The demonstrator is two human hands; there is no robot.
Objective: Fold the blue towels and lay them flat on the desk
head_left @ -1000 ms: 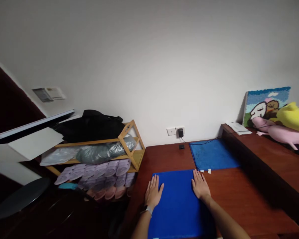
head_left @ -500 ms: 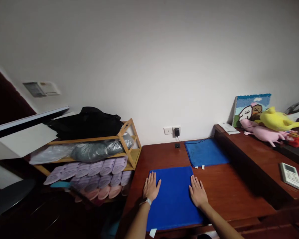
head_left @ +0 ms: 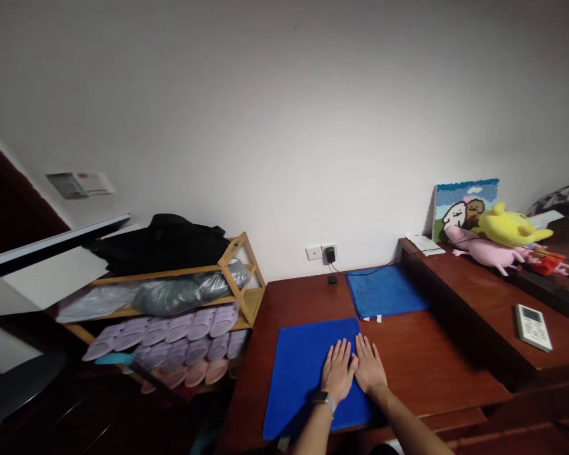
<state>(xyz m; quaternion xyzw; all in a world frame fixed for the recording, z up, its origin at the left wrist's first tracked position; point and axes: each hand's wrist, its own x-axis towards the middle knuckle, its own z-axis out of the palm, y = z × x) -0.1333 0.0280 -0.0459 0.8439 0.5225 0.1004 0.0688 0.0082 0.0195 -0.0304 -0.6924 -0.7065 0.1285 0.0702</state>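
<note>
A bright blue cloth (head_left: 296, 360) lies flat on the reddish-brown wooden table (head_left: 298, 303), with a white tag at its near edge. My left hand (head_left: 339, 373), with a watch on its wrist, rests palm down on the right half of the cloth, fingers stretched out. Close beside it, my right hand (head_left: 370, 366) lies flat over the cloth's right edge, its fingers extended too. The left thumb meets the side of the right hand. Farther back on the table is a second blue cloth (head_left: 384, 292) with small white tags.
At left, a wooden shelf rack (head_left: 246, 278) carries a black bag (head_left: 165, 243) and rows of purple slippers (head_left: 201, 322). On the raised counter at right are plush toys (head_left: 512, 227), a remote control (head_left: 533, 327) and a dog picture (head_left: 464, 202). A plugged-in adapter (head_left: 330, 254) trails a cable.
My left hand has slid rightward across the cloth, from its left edge to beside my right hand. The right hand stays at the right edge. The view has shifted slightly.
</note>
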